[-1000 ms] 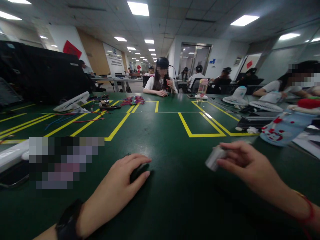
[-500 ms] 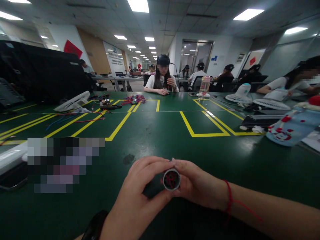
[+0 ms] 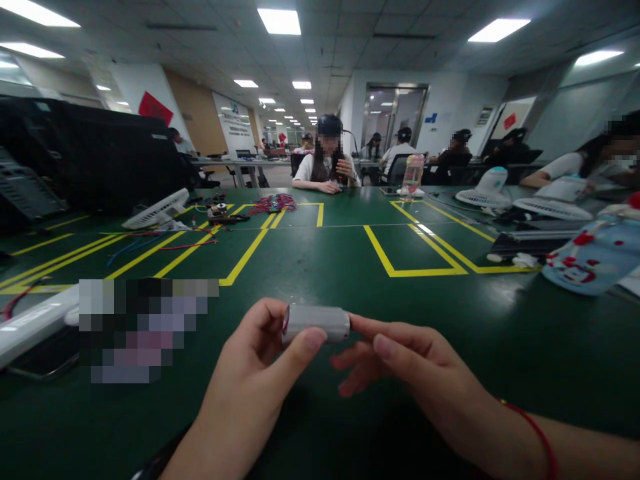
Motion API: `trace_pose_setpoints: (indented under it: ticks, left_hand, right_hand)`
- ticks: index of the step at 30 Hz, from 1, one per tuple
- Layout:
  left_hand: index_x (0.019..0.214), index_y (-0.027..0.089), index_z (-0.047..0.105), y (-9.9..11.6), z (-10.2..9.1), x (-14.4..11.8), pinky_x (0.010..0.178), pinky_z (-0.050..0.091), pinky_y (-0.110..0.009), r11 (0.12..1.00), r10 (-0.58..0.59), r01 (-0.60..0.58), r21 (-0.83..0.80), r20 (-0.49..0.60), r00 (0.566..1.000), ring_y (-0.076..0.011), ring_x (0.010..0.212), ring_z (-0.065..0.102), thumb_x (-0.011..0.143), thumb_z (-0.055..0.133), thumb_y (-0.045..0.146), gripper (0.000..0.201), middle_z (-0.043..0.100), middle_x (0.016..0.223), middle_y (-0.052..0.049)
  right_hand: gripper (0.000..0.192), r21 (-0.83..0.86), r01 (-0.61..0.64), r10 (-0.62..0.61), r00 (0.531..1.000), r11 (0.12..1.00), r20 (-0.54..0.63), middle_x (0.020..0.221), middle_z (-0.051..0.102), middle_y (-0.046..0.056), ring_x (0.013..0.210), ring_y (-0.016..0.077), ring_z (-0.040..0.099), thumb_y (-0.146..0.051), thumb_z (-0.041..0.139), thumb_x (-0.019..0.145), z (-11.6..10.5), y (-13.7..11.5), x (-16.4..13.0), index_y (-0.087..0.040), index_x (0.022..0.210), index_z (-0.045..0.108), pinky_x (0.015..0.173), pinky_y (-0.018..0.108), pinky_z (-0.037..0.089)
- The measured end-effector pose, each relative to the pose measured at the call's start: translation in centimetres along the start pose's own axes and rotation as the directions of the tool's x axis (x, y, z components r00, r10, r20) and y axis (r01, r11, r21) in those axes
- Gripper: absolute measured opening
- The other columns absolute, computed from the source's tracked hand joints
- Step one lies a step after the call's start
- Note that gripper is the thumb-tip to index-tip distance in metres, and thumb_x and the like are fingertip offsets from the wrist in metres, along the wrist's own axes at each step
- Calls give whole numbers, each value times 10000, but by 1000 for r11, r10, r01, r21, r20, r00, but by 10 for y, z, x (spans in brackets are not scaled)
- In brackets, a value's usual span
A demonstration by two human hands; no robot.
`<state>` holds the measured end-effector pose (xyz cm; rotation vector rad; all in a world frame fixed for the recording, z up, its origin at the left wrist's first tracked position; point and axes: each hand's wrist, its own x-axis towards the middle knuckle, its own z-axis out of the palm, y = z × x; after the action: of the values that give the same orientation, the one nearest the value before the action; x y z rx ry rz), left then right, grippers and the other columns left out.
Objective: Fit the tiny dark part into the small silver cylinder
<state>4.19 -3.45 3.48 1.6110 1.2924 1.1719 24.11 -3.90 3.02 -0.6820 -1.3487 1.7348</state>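
Note:
A short grey cylinder, hollow with red wire at its left end, lies level above the green table. My left hand is closed around its left part, thumb along the front and fingers behind. The index fingertip of my right hand touches the cylinder's right end. The other fingers of that hand are spread below and hold nothing. What lies deep inside the cylinder is hidden.
The green table carries yellow tape lines. Left are a white fan, bundles of red wires and a blurred-out patch. A blue bottle and more fans stand right. A person sits opposite.
The cylinder has turned from end-on to sideways, its wire end now facing left. My right hand has let go of its grip and moved right, keeping one fingertip on the end.

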Motion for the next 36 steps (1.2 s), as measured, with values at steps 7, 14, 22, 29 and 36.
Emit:
trace_pose_setpoints:
  ticks: [7, 14, 22, 29, 36]
  left_hand:
    - [761, 158, 625, 8, 5, -1, 488, 455, -226, 849, -289, 389, -359, 301, 909, -152, 593, 612, 810, 567, 580, 429, 654, 689, -26]
    - [768, 117, 683, 6, 14, -19, 512, 446, -165, 410, -323, 822, -395, 780, 536, -108, 560, 652, 837, 367, 703, 669, 704, 700, -82]
    - [895, 48, 693, 3, 17, -20, 676, 489, -226, 241, -96, 828, -506, 837, 539, -159, 720, 686, 910, 182, 660, 798, 711, 785, -127]
    - [1002, 85, 690, -1, 21, -27, 695, 439, -227, 320, -147, 786, -529, 792, 593, -146, 724, 640, 840, 510, 613, 581, 720, 862, -123]
    - [923, 152, 700, -3, 20, -26, 749, 456, -287, 553, -105, 619, -558, 690, 716, -180, 783, 638, 764, 660, 556, 435, 713, 880, -77]
  right_hand:
    - [455, -454, 91, -124, 991, 887, -43, 912, 662, -8, 713, 56, 600, -333, 476, 918, 5, -3, -6, -346, 1368, 408, 687, 210, 509]
    - [467, -422, -52, 35, 998, 905, -48, 796, 599, -5, 568, 24, 489, -436, 515, 879, 0, -13, -1, -259, 1310, 495, 489, 134, 401]
    - [416, -217, -71, 68, 997, 974, -20, 933, 615, 16, 702, 36, 505, -412, 564, 856, 0, -9, 4, -261, 1244, 562, 618, 155, 423]
    - [355, -15, -85, 84, 996, 996, -33, 914, 613, 5, 667, 30, 529, -379, 562, 864, 4, -8, 1, -281, 1204, 581, 633, 169, 460]
    - [284, 3, -84, 84, 996, 996, 19, 777, 596, -8, 615, 53, 557, -345, 593, 843, 7, -15, -3, -242, 1108, 602, 553, 169, 462]
